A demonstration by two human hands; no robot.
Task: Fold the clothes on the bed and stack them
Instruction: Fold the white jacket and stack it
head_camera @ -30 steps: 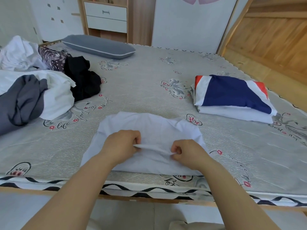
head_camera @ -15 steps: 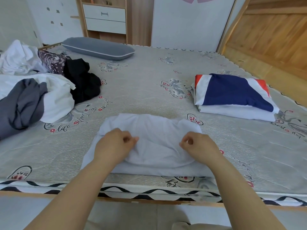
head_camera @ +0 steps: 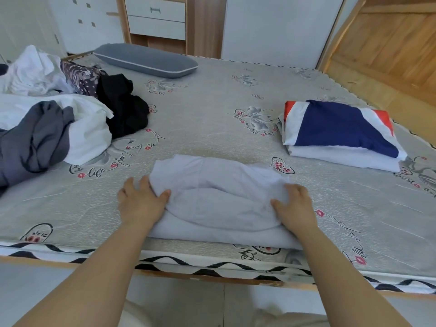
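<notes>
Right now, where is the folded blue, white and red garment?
In the head view, it lies on the right side of the bed, on top of a folded white garment, near the wooden headboard.

My hands have moved apart: left hand (head_camera: 139, 201) and right hand (head_camera: 295, 206) now grip the white garment's (head_camera: 219, 199) side edges.
</notes>
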